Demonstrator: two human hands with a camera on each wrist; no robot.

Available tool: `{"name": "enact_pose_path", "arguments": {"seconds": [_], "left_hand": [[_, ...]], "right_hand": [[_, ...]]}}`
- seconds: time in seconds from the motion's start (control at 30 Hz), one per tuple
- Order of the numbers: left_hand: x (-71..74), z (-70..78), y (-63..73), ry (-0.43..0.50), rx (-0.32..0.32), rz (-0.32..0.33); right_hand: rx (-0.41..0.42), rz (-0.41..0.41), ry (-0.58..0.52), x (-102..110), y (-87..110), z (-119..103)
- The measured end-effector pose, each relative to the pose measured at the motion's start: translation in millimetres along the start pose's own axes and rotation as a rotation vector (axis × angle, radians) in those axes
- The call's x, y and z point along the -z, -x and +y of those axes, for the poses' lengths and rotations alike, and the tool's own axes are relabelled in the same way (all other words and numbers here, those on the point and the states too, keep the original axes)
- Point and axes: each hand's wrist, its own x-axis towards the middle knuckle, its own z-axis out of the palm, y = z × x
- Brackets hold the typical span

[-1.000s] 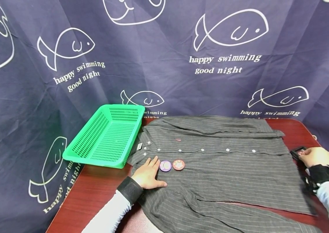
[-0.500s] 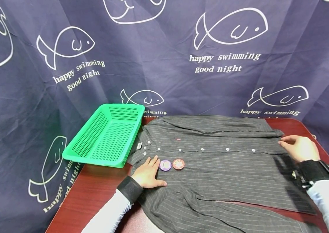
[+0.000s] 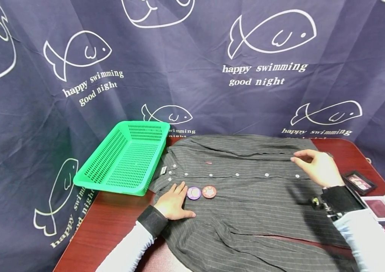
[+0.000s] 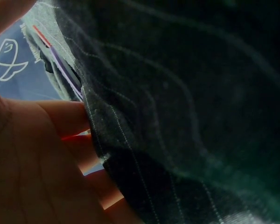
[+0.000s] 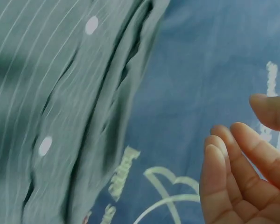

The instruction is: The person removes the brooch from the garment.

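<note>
A dark grey pinstriped shirt (image 3: 247, 204) lies spread out, its row of white buttons running lengthwise. On it sit a purple round badge (image 3: 194, 193) and a red round badge (image 3: 209, 192), side by side. My left hand (image 3: 175, 202) rests on the shirt near the collar, fingers spread, fingertips right beside the purple badge. In the left wrist view the purple badge (image 4: 65, 71) shows edge-on. Over the hem end of the shirt hovers my right hand (image 3: 318, 168). The right wrist view shows its thumb and fingers (image 5: 214, 172) apart, with nothing between them.
A green perforated basket (image 3: 87, 183) stands on the red-brown table (image 3: 114, 215) at the left. Beyond the hem lie a small black frame (image 3: 371, 186) with a picture and a white-edged, two-part frame (image 3: 381, 202). A dark curtain (image 3: 192, 75) with fish drawings hangs behind.
My right hand has left the small black frame and moved left over the shirt, uncovering that frame. My left hand and both badges have stayed in place.
</note>
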Motion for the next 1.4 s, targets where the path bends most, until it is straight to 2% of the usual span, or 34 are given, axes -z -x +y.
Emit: {"name": "enact_pose_path", "arguments": {"seconds": [0.3, 0.53, 0.83, 1.17, 1.4], "left_hand": [[-3.3, -1.0, -1.3, 0.018, 0.009, 0.006], [-2.5, -0.2, -1.0, 0.02, 0.006, 0.007], [-1.4, 0.3, -0.3, 0.018, 0.007, 0.001], [-0.6, 1.0, -0.3, 0.028, 0.009, 0.003], [-1.2, 0.3, -1.1, 0.016, 0.013, 0.004]], "right_hand": [[0.07, -0.034, -0.1, -22.6, 2.8, -47.9], [0.084, -0.078, -0.168, -46.2, 3.4, -75.7], [0.067, -0.159, -0.267, -76.2, 7.3, -100.2], [0.144, -0.215, -0.332, -112.4, 12.6, -125.1], [0.164, -0.311, -0.359, -138.3, 15.3, -141.6]]}}
